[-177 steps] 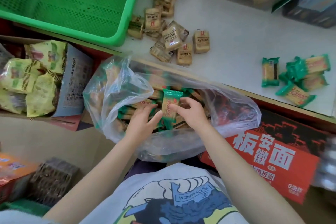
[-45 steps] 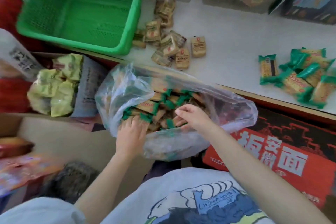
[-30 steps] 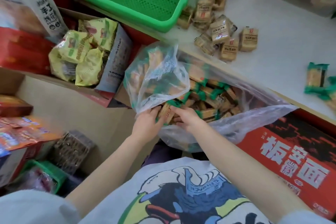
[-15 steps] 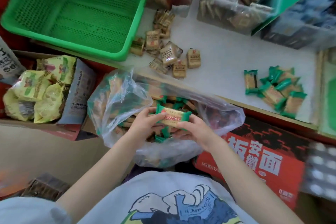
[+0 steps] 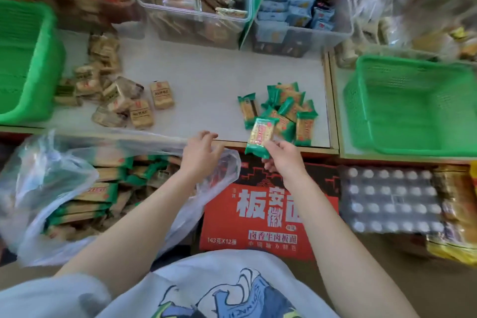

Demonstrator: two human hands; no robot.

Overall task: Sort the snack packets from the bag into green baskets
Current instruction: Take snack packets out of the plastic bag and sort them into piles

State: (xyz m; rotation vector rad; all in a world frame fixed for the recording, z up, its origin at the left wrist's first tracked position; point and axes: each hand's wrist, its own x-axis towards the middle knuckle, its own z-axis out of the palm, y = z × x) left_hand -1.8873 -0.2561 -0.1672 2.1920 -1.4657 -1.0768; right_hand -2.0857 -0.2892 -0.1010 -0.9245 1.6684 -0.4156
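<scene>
Shop counter, sorting in progress: one green packet in hand, both baskets unfilled as far as I can see.

My right hand pinches a green-wrapped snack packet by its lower end, just over the counter's front edge and beside the green-packet pile. My left hand is relaxed and holds nothing, fingers loosely curled above the mouth of the clear plastic bag. Further left lies the brown-packet pile. The left green basket and the right green basket show no packets in their visible parts. I judge the task early: two small piles are separated on the counter, none basketed, and the bag remains well stocked with mixed packets.
</scene>
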